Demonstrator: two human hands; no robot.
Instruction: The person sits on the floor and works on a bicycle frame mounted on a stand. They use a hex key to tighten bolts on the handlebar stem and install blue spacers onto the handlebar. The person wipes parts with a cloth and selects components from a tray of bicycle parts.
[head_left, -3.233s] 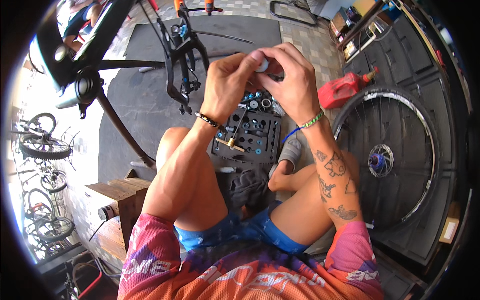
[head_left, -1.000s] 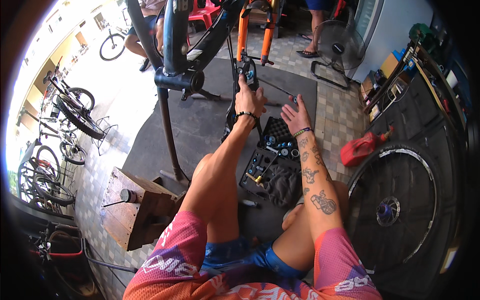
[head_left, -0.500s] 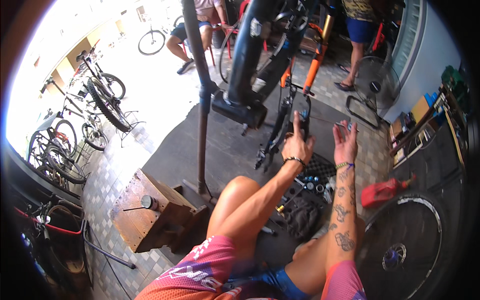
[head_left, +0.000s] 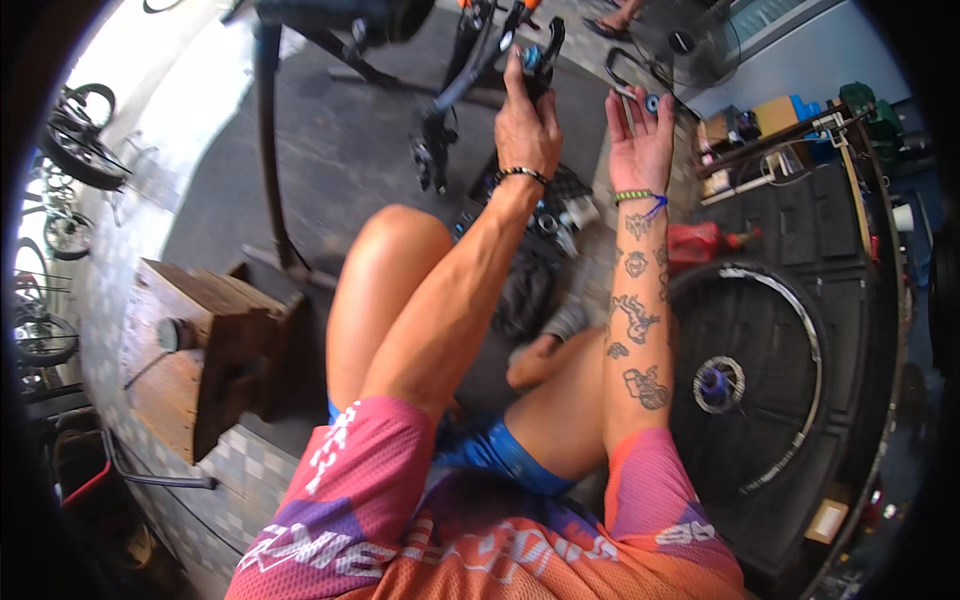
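Note:
My left hand (head_left: 528, 132) grips a curved black bicycle linkage (head_left: 553, 48), its index finger stretched up along a small blue round fitting (head_left: 531, 57) there. To its right, my right hand (head_left: 640, 145) is turned palm up. Its curled fingers hold a small ring-shaped part (head_left: 652, 103) with a blue tint, and a thin silvery piece (head_left: 626, 92) shows by the other fingertips. Both hands are apart. The dark bicycle frame (head_left: 395, 18) hangs beyond my left hand, and a black derailleur (head_left: 433, 150) dangles below it.
A wooden block stool (head_left: 190, 310) with a small round tin (head_left: 176, 335) stands left, near a stand's metal post (head_left: 268, 140). A bicycle wheel (head_left: 808, 370) lies right, beneath a red bottle (head_left: 700, 243). Between my legs are a dark cloth (head_left: 530, 290) and small parts.
The view has tipped downward, so the frame and the people beyond have slid up and mostly out of the picture. Both hands keep much the same pose.

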